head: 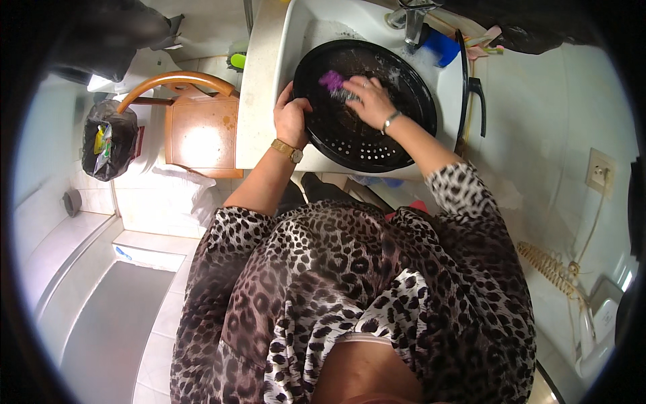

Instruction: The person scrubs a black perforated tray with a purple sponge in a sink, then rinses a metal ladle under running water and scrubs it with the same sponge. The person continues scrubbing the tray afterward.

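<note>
A large round black pan (pixel 348 126) with a cluster of small holes near its front edge rests tilted across the white sink (pixel 283 55). My left hand (pixel 291 117) grips its left rim, thumb over the inside. On the pan's inner surface, my right hand (pixel 372 101) holds a purple scrubbing pad (pixel 331 81) under its fingertips. Something greyish and shiny shows beside the pad; foam or a metal scourer, I cannot tell. Streaks of suds and brownish residue mark the pan's surface.
Behind the pan stand the chrome faucet (pixel 415 25) and a blue container (pixel 441 46) with foam on it. A black-rimmed lid (pixel 462 96) with a handle leans against the right wall. Left of the counter (pixel 257 96) are a wooden chair (pixel 202 136) and a bag-lined bin (pixel 108 144).
</note>
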### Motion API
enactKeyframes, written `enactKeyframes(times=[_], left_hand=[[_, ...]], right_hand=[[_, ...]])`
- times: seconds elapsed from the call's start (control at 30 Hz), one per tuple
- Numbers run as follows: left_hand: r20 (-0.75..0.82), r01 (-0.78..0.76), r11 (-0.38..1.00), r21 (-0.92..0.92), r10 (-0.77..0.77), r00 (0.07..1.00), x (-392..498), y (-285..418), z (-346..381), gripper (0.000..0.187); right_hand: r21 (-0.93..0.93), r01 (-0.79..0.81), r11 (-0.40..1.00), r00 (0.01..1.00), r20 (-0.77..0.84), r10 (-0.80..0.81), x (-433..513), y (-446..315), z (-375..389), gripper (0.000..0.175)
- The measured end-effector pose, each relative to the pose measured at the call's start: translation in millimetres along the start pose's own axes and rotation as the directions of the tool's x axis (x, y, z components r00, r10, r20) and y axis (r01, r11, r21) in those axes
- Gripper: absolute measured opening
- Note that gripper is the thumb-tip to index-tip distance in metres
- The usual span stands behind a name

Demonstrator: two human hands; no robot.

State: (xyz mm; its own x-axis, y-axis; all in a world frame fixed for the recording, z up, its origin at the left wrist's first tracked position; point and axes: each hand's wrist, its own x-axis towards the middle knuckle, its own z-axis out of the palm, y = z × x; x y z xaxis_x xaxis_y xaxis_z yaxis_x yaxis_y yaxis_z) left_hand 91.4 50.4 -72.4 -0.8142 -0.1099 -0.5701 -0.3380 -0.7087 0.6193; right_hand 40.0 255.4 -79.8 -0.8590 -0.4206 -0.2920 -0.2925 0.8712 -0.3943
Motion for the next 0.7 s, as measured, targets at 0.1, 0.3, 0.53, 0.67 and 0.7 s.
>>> enactKeyframes(times=[0.1,0.3,0.53,0.67,0.7], left_hand=[[-0.053,0.021,1.000,-0.006,-0.021,0.998,-5.2,1.2,3.5,0.064],[-0.052,-0.040,0.994,0.100,0.046,0.998,-8.2,3.1,2.7,0.065],[-0.089,-0.061,0.998,0.020,0.062,0.994,-4.6,-2.7,2.6,0.063],[-0.113,-0.083,0.997,0.003,0.082,0.990,-1.0,-4.4,-0.1,0.062],[-0.107,-0.093,0.995,0.032,0.096,0.990,-0.4,-4.8,-1.2,0.062]], right_hand=[[-0.039,-0.098,0.994,0.965,-0.247,0.086,17.5,3.0,-1.0,0.038],[0.027,0.147,0.989,0.988,0.045,-0.148,-35.2,-14.0,4.2,0.037],[-0.076,0.021,0.997,0.976,-0.213,-0.037,17.7,0.2,-2.1,0.035],[-0.040,0.176,0.984,0.981,-0.076,-0.179,-30.8,-16.2,4.7,0.046],[-0.011,0.195,0.981,0.981,0.015,-0.195,-32.2,-15.8,5.2,0.045]])
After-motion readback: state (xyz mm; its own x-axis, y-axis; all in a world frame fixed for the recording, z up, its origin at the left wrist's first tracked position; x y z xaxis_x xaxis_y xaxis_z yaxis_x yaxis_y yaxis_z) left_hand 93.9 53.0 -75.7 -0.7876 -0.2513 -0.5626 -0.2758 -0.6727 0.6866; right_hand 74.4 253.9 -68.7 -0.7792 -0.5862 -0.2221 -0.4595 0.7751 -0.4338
